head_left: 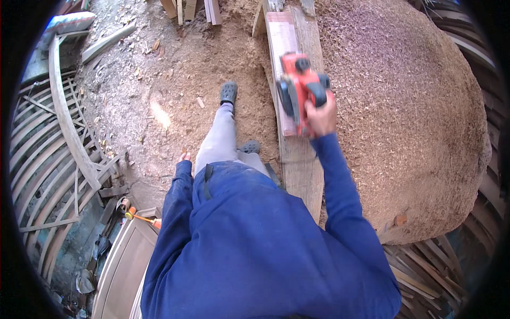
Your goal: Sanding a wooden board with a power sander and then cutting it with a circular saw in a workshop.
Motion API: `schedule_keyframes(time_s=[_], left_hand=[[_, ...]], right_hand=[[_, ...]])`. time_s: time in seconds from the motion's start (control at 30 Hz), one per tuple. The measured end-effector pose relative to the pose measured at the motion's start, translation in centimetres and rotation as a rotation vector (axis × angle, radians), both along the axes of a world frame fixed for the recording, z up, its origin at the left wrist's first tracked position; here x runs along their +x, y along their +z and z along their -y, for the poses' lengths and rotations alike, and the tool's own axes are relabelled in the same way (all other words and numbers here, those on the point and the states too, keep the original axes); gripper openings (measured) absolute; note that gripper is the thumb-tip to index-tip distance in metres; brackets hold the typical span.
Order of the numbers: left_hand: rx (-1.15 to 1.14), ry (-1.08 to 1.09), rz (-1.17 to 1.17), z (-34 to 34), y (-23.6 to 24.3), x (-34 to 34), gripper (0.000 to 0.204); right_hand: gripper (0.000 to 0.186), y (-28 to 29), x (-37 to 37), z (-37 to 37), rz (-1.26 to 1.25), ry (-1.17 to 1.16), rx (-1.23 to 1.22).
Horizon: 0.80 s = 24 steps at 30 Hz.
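My right hand (322,118) is wrapped round the rear handle of a red and black electric hand planer (300,87). The planer rests on a reddish wooden board (281,34), over its nearer half. That board lies lengthwise on a thick, weathered timber beam (302,170), which serves as a bench. My left hand (184,157) hangs low by my left side, away from the board. Only a few of its fingertips show past the sleeve; they look loosely spread, with nothing seen in them. The planer is slightly blurred.
A big heap of wood shavings (404,122) rises right of the beam. Shavings also cover the ground (175,80) at left. Curved wooden slats (37,154) and a panelled wooden piece (127,255) stand at left, near an orange-handled tool (142,217). Cut boards (190,9) lie ahead.
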<state>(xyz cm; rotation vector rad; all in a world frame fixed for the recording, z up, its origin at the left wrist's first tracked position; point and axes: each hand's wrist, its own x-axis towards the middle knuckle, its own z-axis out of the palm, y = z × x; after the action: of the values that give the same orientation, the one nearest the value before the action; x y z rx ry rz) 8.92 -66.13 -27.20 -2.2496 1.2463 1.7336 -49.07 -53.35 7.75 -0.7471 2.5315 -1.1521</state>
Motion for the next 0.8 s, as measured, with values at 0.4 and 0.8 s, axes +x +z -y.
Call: schedule_keyframes(time_s=[0.4, 0.8], left_hand=[[-0.232, -0.4, -0.359, 3.2, 8.3, -20.0, 0.06], [-0.113, -0.415, -0.065, -13.9, 24.4, -48.5, 0.148]], right_hand=[[0.036, 4.1, -6.8, 4.3, 0.267, -0.086, -0.091], [0.044, 10.3, 18.6, -26.8, 0.315, -0.516, 0.084]])
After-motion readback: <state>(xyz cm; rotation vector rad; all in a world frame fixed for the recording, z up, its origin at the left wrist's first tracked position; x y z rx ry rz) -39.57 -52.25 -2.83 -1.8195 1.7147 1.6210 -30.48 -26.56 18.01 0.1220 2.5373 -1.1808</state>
